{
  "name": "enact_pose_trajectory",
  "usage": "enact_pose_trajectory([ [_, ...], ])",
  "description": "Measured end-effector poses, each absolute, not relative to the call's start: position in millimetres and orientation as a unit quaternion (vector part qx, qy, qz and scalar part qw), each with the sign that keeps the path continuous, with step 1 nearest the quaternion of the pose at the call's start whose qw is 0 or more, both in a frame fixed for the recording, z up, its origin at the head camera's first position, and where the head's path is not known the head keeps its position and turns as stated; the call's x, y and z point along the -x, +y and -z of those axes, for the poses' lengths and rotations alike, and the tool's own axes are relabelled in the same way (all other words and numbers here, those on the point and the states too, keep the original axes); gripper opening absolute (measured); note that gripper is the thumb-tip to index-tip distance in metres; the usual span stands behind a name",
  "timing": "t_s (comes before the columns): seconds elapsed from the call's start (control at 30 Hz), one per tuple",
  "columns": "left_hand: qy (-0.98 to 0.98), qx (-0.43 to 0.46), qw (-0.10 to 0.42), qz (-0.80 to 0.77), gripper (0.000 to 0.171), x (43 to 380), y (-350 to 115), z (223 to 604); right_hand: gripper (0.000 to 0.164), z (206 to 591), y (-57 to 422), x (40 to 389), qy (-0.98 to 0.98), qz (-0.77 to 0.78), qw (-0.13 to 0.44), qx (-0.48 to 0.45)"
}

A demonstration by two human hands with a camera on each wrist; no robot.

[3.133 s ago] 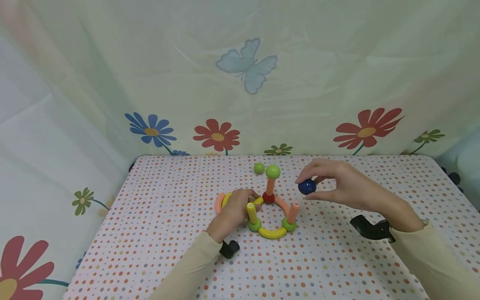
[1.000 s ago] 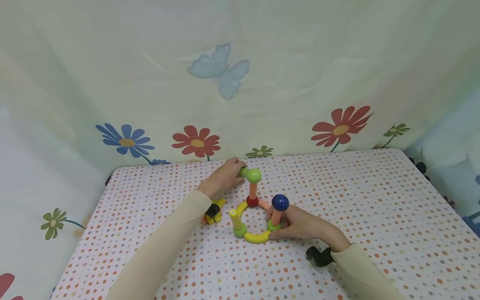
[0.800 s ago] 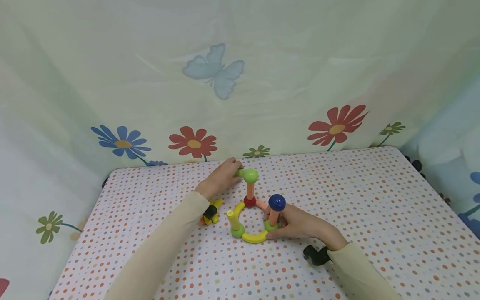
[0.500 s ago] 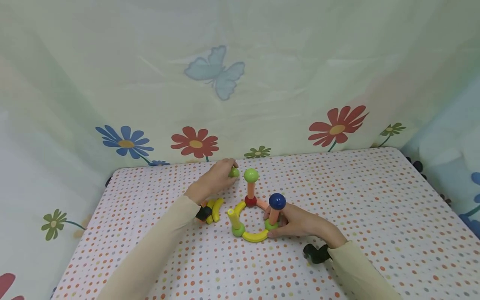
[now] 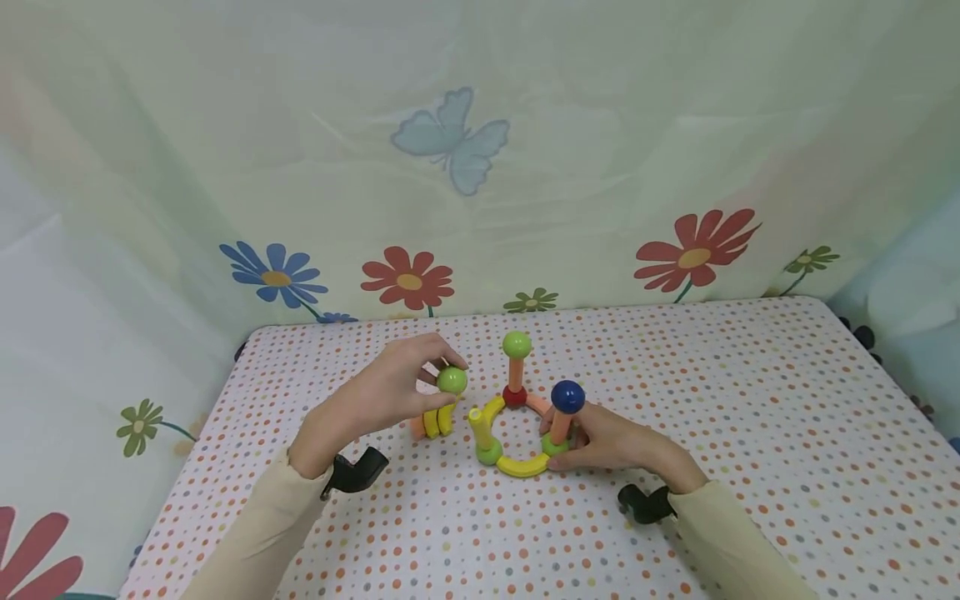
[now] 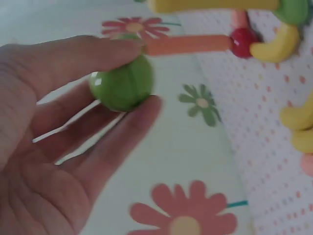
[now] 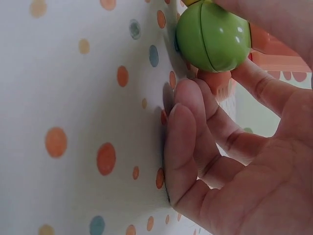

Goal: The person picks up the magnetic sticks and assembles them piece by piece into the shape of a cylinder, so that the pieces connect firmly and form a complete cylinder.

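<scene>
Between thumb and fingertips my left hand point(image 5: 367, 392) pinches a green ball point(image 5: 452, 380), raised over loose curved pieces; the left wrist view shows the same green ball point(image 6: 122, 83) between the fingertips. A ring of yellow curved rods point(image 5: 523, 467) and orange ones lies joined by balls. My right hand point(image 5: 611, 442) holds the ring's right corner at its green ball point(image 7: 212, 36). From that corner rises an orange rod point(image 5: 560, 429) topped by a blue ball point(image 5: 567, 397). At the back, a green-topped orange rod point(image 5: 516, 375) stands on a red ball point(image 5: 514, 397). A bare-topped yellow rod point(image 5: 481, 427) stands front left.
Loose yellow curved pieces point(image 5: 446, 421) and an orange one point(image 5: 417, 428) lie left of the ring, partly under the left hand. The dotted tabletop point(image 5: 450, 542) ends at a flowered curtain point(image 5: 585, 167) behind.
The right hand set the blue ball on the front-right orange rod and stayed at that corner. The left hand took the green ball from the back and brought it leftward and nearer.
</scene>
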State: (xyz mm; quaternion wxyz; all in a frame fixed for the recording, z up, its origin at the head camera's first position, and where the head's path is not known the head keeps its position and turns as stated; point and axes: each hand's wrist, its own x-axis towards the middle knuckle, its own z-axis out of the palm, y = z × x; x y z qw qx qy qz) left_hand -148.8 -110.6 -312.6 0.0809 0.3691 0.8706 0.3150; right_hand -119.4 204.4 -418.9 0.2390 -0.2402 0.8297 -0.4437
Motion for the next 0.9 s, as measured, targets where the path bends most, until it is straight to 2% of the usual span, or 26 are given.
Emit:
enact_pose_trajectory([
  [0.2, 0.851, -0.406, 0.122, -0.309, 0.032, 133, -99, 298, 0.039, 420, 207, 119, 0.827, 0.445, 0.236, 0.251],
  [0.5, 0.852, -0.428, 0.104, -0.284, 0.031, 133, -91, 302, 0.037, 418, 205, 122, 0.827, 0.441, 0.238, 0.256],
  [0.9, 0.85, -0.436, 0.107, -0.276, 0.035, 132, -86, 303, 0.035, 419, 206, 122, 0.826, 0.442, 0.237, 0.257],
])
